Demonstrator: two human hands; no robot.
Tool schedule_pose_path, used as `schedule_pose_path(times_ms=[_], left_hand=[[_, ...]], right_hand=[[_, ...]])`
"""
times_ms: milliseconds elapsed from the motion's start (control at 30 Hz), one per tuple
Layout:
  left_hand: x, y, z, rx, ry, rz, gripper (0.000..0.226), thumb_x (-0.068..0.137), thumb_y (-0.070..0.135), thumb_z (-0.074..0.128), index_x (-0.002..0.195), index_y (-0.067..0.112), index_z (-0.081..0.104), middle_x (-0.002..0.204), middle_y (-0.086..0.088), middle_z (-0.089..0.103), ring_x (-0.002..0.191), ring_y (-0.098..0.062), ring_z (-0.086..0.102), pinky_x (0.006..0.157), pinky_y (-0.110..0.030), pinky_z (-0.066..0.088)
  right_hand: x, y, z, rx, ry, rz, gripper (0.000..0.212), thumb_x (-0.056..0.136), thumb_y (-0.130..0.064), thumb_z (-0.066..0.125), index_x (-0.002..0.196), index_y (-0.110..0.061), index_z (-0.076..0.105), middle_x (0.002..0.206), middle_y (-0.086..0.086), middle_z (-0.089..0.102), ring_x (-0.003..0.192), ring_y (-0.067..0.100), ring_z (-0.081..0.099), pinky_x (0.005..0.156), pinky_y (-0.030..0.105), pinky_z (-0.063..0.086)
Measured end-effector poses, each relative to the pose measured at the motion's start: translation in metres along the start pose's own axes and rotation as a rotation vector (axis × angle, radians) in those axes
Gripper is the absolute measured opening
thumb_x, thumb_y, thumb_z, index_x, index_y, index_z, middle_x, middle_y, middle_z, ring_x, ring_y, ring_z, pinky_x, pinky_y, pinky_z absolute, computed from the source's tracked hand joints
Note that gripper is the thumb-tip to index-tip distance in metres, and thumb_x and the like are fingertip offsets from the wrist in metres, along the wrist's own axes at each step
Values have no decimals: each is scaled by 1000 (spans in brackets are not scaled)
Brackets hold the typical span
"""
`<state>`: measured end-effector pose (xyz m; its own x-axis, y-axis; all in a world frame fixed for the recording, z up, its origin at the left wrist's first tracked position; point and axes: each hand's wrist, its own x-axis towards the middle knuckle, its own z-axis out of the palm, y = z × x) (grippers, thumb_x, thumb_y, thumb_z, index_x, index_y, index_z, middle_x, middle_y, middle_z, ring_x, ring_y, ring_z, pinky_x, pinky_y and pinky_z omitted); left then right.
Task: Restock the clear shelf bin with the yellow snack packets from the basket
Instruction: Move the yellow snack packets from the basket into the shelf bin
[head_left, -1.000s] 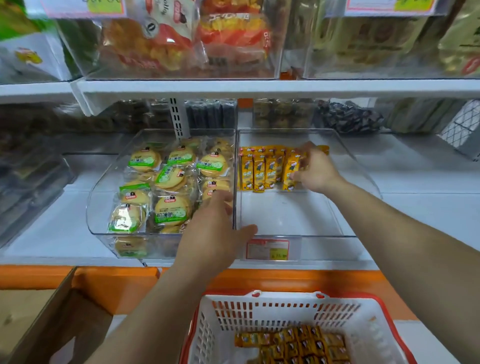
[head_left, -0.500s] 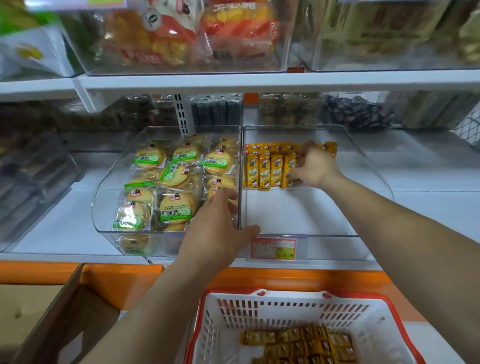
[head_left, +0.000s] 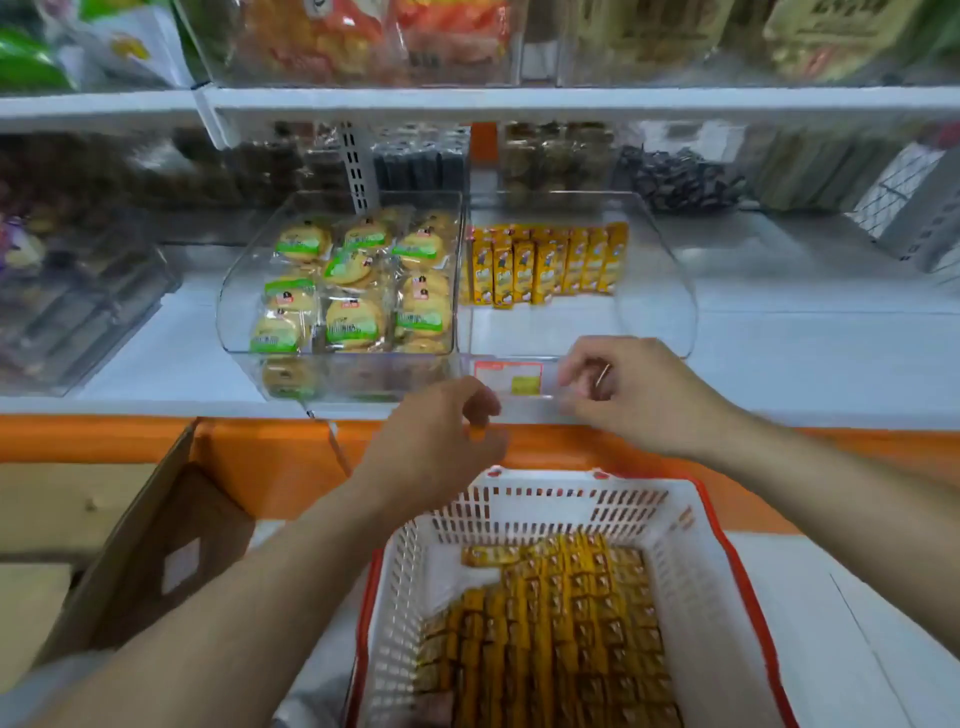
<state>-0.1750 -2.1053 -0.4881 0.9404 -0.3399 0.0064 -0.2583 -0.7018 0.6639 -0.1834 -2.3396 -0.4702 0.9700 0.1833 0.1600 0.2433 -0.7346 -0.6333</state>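
At lower centre the basket (head_left: 519, 512) holds the yellow packets (head_left: 550, 623). Just above, the left hand (head_left: 436, 441) and right hand (head_left: 628, 395) hang loosely curled, empty. Best scoop an aligned handful, then stand it against the 1 row (head_left: 545, 265) in the mid-frame clear bin (head_left: 670, 291).

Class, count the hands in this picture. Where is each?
2. The left hand hovers just beyond the basket; the right hand is at the front lip of the clear bin.

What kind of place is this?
Probably a grocery or snack shop: shelves hold clear bins of packaged snacks, one bin carries a price tag, and a shopping basket of yellow packets sits below.
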Motion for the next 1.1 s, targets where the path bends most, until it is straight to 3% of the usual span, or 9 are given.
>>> schedule_pose_path(times_ms=[100,200,267,400,600,667,833,967,1100], left_hand=[[-3,-24,44,81,-213,-159,26,87,37,76,109,24,69,103,7,69,91,-13,64,75,-25,48],[-5,-55,91,110,-318,-289,33,89,37,74,117,19,69,112,0,70,97,-19,65,82,-31,53],[-13,-76,122,61,-329,-372,31,90,35,72,116,21,66,112,0,69,92,-16,64,76,-30,52],[-25,-120,176,48,-363,-478,37,89,35,72,121,20,61,117,-3,65,104,-23,63,92,-41,56],[-28,-185,228,75,-354,-529,68,83,49,77,140,22,52,135,-4,59,113,-24,61,86,-34,53],[-29,-201,243,19,-382,-540,79,79,50,82,144,22,48,138,-3,57,114,-22,60,81,-30,49],[-33,-225,260,-38,-399,-479,67,76,59,80,132,29,59,113,3,62,102,-19,61,71,-27,45],[-31,-228,262,-42,-385,-505,68,71,66,80,128,35,60,106,10,56,96,-13,57,73,-30,46],[-29,-230,263,-109,-348,-580,58,77,61,78,125,35,60,110,7,59,99,-17,59,75,-33,48]], right_hand=[[-42,39,51,-100,-267,151,20,77,-20,78,85,-28,62,69,-10,65,60,-1,58,61,23,46],[-66,86,102,-164,-461,281,22,79,-23,76,85,-30,56,83,-5,64,78,16,61,74,32,50],[-74,113,132,-147,-513,353,22,80,-27,77,88,-30,56,94,0,64,87,21,61,80,35,51],[-76,150,188,-44,-461,452,41,82,-31,77,120,-26,63,124,-3,63,111,19,60,95,34,49],[-67,177,255,-261,-404,183,41,86,-37,70,126,-26,65,133,-3,63,126,21,55,105,36,42],[-65,182,270,-326,-467,110,48,86,-51,64,129,-28,63,135,-3,61,129,21,52,107,40,41],[-67,194,284,-409,-684,70,73,78,-76,54,142,-40,46,143,-7,52,135,25,34,106,54,34],[-58,192,289,-437,-741,108,80,75,-76,61,145,-43,41,146,-8,51,140,28,28,109,58,29],[-47,187,289,-448,-781,181,87,71,-72,69,146,-41,39,145,4,50,140,32,30,109,56,32]])
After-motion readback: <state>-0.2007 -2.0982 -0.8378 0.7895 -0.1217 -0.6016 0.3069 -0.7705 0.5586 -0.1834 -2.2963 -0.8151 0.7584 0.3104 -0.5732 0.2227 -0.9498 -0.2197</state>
